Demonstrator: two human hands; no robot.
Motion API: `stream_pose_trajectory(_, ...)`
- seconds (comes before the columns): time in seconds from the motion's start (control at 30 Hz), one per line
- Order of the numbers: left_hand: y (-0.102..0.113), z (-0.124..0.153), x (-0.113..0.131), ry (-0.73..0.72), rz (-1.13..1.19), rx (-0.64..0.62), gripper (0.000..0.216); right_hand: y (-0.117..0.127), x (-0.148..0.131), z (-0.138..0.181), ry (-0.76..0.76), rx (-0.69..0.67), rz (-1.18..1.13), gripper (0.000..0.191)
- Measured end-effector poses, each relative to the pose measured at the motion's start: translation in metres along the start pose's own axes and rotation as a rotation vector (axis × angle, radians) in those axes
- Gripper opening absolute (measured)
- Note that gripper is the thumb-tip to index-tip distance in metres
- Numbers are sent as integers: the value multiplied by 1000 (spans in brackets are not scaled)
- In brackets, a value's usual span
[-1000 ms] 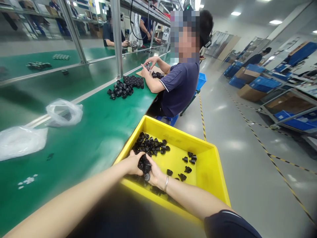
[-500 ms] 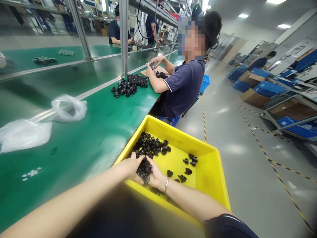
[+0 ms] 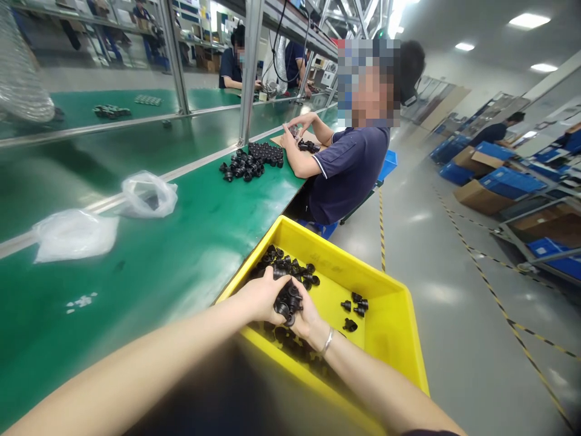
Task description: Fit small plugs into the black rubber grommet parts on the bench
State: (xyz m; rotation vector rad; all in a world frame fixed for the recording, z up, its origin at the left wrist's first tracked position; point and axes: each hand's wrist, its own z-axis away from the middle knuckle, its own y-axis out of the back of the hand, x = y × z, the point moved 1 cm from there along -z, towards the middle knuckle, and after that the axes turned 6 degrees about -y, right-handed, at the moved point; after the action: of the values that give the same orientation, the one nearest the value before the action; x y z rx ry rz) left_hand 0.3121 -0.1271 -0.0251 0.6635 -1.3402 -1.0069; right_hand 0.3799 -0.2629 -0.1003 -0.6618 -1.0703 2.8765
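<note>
1. Currently, on my only feed, the head camera, I look forward and down at two bare hands meeting over the left part of a deep, rectangular yellow plastic bin (image 3: pixel 391 327).
2. I see the left hand (image 3: pixel 264 297) reach in from the left and curve round a clump of small, black, cup-shaped plastic pieces (image 3: pixel 288 303).
3. I see the right hand (image 3: pixel 309 313) cup the same clump from the opposite side; a thin silvery bracelet (image 3: pixel 327 341) circles its wrist.
4. As for the grip, both hands are pressed in around the clump, holding it between them (how the hidden fingers bear on it, I cannot tell).
5. Inside the bin I make out loose black pieces (image 3: pixel 311 275) heaped toward the far left corner, a small group near the right wall, and dim ones below the hands.
6. To the bin's left, a glossy green worktop (image 3: pixel 195 242) carries a flattened whitish plastic bag (image 3: pixel 77 235), an open-mouthed translucent bag (image 3: pixel 150 195) beyond it, and scattered white scraps (image 3: pixel 82 301).
7. Farther along, I see a pile of black rounded parts (image 3: pixel 245 162) beside a seated co-worker (image 3: pixel 354 172) in a dark blue, short-sleeved shirt, hands close together above the worktop.
8. To the right, yellow-and-black striped tape (image 3: pixel 382 236) marks the grey floor.
</note>
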Motion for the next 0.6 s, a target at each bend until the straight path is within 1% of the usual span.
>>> stream_pose_trajectory(0.1, 11, -1, 9, -18, 1, 50, 98, -9, -13, 12, 50, 2, 37, 26)
stream_pose_trajectory(0.17, 24, 5, 16, -24, -1, 116, 96, -20, -23, 24, 108, 1, 79, 22)
stream_pose_trajectory(0.2, 33, 10, 19, -47, -10, 171, 95, -27, -28, 30, 171, 18, 115, 21)
stream_pose_trajectory(0.23, 42, 17, 22, -81, -23, 223, 94, -35, -33, 36, 244, 46, 159, 19)
stream_pose_trajectory(0.27, 52, 26, 25, -104, -43, 283, 92, -45, -38, 41, 285, 47, 219, 21)
stream_pose_trajectory(0.33, 71, 50, 25, -113, -85, 377, 90, -71, -43, 46, 337, 8, 334, 25)
stream_pose_trajectory(0.37, 79, 65, 24, -86, -118, 420, 89, -87, -42, 46, 355, -25, 387, 28)
stream_pose_trajectory(0.43, 90, 104, 20, 21, -166, 498, 89, -122, -29, 44, 347, -103, 488, 33)
stream_pose_trajectory(0.47, 92, 126, 17, 88, -176, 529, 91, -141, -16, 43, 330, -159, 533, 36)
stream_pose_trajectory(0.53, 86, 173, 11, 225, -171, 597, 96, -177, 19, 40, 273, -310, 623, 41)
stream_pose_trajectory(0.6, 71, 221, 1, 368, -134, 679, 101, -212, 64, 36, 206, -493, 725, 44)
